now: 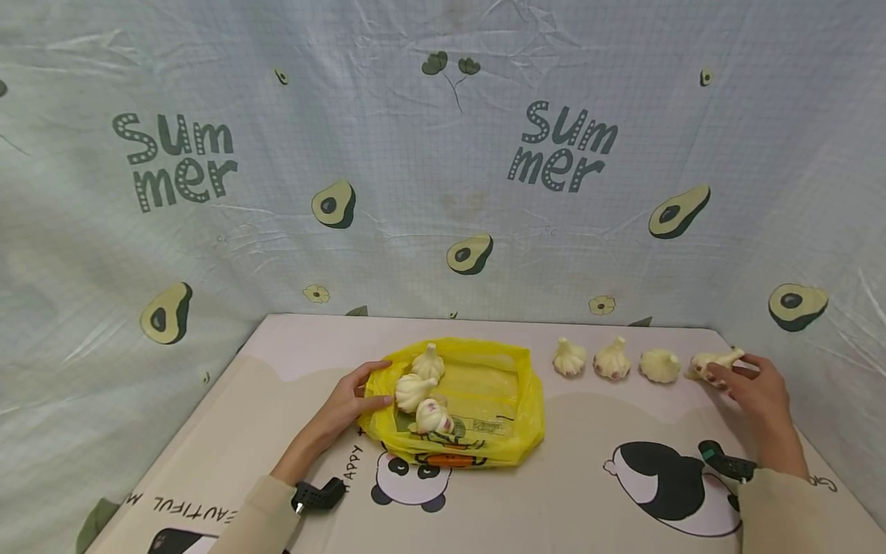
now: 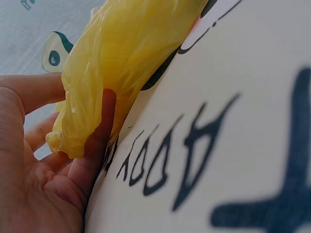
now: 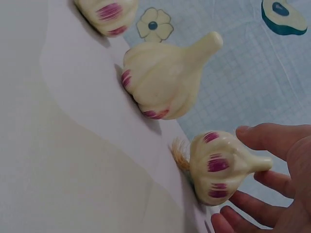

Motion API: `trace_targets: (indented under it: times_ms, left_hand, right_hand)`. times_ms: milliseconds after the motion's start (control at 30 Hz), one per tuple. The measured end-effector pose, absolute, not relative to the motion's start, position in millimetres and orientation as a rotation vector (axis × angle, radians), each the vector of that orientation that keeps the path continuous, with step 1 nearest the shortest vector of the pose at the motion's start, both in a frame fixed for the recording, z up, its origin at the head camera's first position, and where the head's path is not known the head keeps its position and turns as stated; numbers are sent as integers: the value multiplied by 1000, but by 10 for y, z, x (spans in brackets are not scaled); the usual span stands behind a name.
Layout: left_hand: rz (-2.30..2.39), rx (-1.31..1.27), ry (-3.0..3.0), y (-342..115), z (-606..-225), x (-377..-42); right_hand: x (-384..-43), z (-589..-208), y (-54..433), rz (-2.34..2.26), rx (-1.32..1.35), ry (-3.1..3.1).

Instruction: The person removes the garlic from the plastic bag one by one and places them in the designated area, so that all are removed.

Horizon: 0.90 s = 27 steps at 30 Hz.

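My left hand grips the left side of a yellow plastic bag, whose thin film bunches between thumb and fingers in the left wrist view. Inside the open bag, three garlic bulbs lie along its left side. Far to the right, my right hand holds another garlic bulb between thumb and fingers. That bulb is tilted, with its stem toward the palm and purple streaks and a tuft of roots showing in the right wrist view. Three more garlic bulbs stand in a row to its left.
The pale table carries printed panda drawings and lettering. A white curtain with avocado prints hangs behind and at both sides. Black straps with small devices sit on both wrists, and a dark object shows at the bottom left.
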<state>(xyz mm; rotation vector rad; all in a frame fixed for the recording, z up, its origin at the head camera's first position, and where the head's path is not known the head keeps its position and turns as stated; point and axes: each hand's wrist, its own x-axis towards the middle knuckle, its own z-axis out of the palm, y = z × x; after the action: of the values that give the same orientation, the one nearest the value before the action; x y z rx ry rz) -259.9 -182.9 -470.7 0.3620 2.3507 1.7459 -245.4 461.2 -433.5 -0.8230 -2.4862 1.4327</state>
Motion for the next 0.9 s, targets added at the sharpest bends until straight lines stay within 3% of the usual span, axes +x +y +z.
trace_targets:
  times_ms: [533,900]
  left_hand:
    - [1737,389,2358,-1847,-4706,-2592]
    - [1738,355,2354,-1842,-4702,-2594]
  right_hand:
    - [-2363,-4067,4541,1295,-852,-2440]
    - [-2350,-3738,4309,1142,-633,-2518]
